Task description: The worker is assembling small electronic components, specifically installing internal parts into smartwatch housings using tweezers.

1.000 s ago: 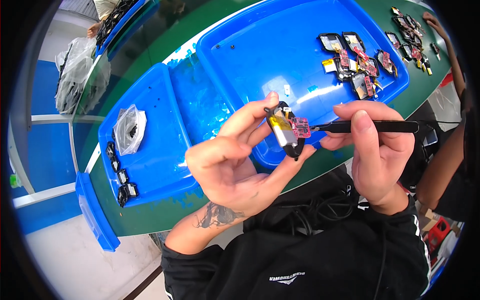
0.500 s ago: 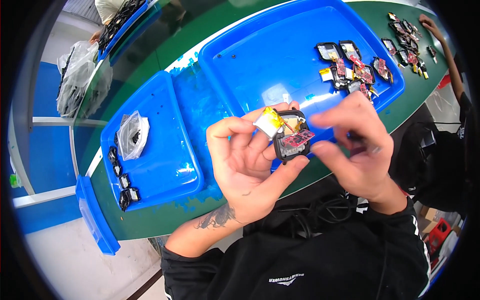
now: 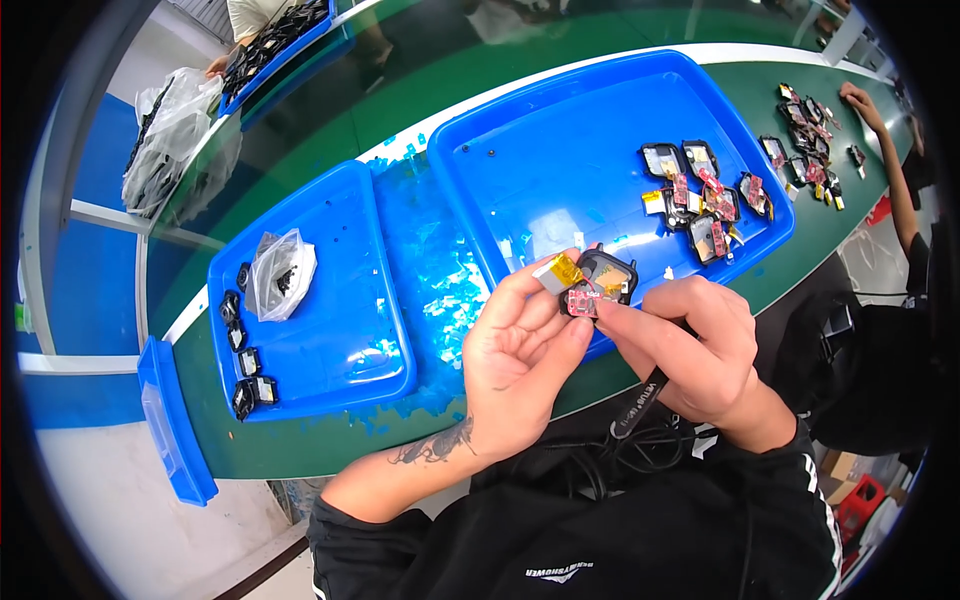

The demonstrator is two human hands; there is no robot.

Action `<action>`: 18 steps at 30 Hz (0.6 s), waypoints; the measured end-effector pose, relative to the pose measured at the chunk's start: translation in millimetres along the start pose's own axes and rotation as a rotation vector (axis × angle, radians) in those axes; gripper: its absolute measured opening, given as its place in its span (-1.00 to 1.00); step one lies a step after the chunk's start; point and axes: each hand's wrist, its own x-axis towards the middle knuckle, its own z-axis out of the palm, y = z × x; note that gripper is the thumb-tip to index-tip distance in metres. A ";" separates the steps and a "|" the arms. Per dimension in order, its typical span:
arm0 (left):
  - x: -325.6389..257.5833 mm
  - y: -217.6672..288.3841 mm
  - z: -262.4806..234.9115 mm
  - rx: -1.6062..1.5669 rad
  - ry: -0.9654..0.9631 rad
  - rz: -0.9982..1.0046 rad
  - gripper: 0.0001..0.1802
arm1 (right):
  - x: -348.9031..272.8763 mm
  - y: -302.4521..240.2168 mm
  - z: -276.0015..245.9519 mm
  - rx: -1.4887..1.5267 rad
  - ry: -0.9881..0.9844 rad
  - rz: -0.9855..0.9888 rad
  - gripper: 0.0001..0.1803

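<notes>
My left hand is closed round a small black plastic housing, holding it tilted, its inside facing up. A silver battery with yellow tape lies by my left fingers at the housing's upper left. Next to the left thumb, a red circuit board rests over the lower left of the housing. My right hand pinches close beside the board, its fingertips at the board's right edge. Out of the bottom of that hand juts the flat black end of a pair of tweezers; their tips are hidden.
A large blue tray holds several opened housings. The left blue tray has a plastic bag of small black parts and a row of small black pieces. More housings lie near another person's hand.
My right hand has come in from blurred motion to the circuit board, and the tweezers' end now shows below it. The board has shifted toward the housing's lower left. The view has moved slightly.
</notes>
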 end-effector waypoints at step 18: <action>3.6 -1.4 0.6 -0.044 0.038 -0.016 -0.61 | 2.3 -4.9 9.8 1.051 0.074 0.967 -0.68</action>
